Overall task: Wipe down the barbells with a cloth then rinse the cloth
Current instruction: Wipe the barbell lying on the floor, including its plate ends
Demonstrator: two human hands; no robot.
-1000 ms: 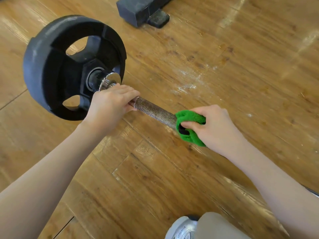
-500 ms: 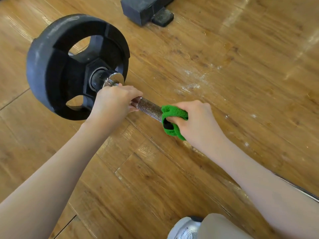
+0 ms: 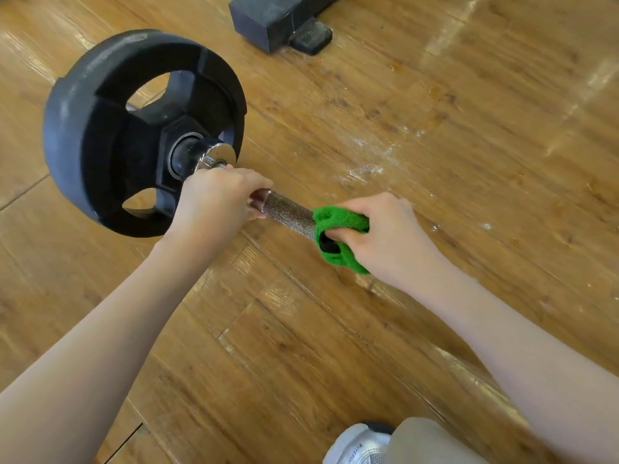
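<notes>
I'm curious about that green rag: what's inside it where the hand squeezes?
The fluffy green cloth is wrapped around the knurled steel barbell bar, which enters it from the left. The right hand grips around both. The bar's stretch inside the cloth is covered, so its surface there cannot be seen.

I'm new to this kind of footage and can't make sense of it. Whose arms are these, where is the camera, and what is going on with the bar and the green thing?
There is no machine here: a person wears a camera on the head, so you look forward and down along their own two arms. On the wooden floor lies a barbell with a black weight plate on its end. The left hand grips the bar beside the plate. The right hand holds a green cloth wrapped round the bar's rough section, its fingers curled into the cloth. At the top is a dark equipment base. At the bottom edge you see the person's shoe.
</notes>
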